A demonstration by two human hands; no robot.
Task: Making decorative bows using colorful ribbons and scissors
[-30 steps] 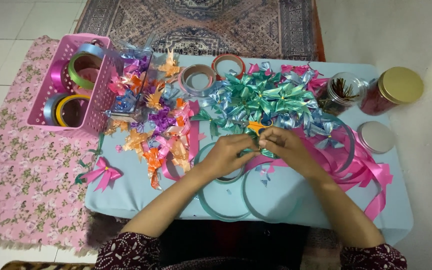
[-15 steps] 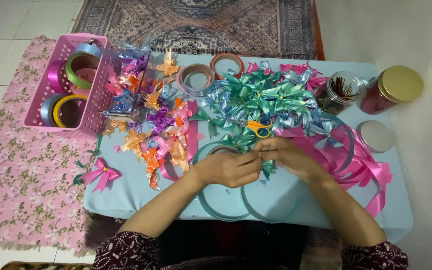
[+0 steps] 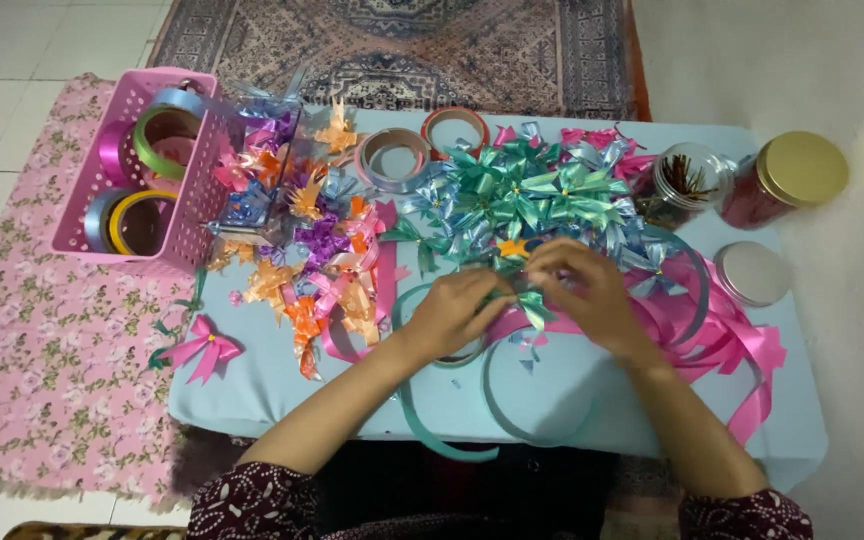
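We are pinching a small green bow (image 3: pixel 530 305) with our left hand (image 3: pixel 457 315) and right hand (image 3: pixel 582 290). The fingers of both are closing narrow on it, above the blue table (image 3: pixel 572 400)

Landmark: low table (image 3: pixel 252 400). Basket (image 3: pixel 142 165) with ribbon rolls sits at table's far left corner, partly off the edge, over the floor mat (image 3: pixel 42 350) left of the table. Bow pile (image 3: pixel 302 250) on table's left half, just right of basket. Two tape rolls (image 3: pixel 422 150) at table's far edge, centre. Second bow pile (image 3: pixel 532 195) on table's middle, behind both hands. Left hand (image 3: pixel 457 315) and right hand (image 3: pixel 582 290) over table's centre, touching a small bow (image 3: pixel 532 305) between them. Open jar (image 3: pixel 687 180) and lidded jar (image 3: pixel 787 180) at table's far right corner; loose lid (image 3: pixel 752 272) nearer, on right edge. Loose ribbon (image 3: pixel 732 340) on table's right. Single bow (image 3: pixel 202 345) at table's left edge. Rug (image 3: pixel 402 50) behind table
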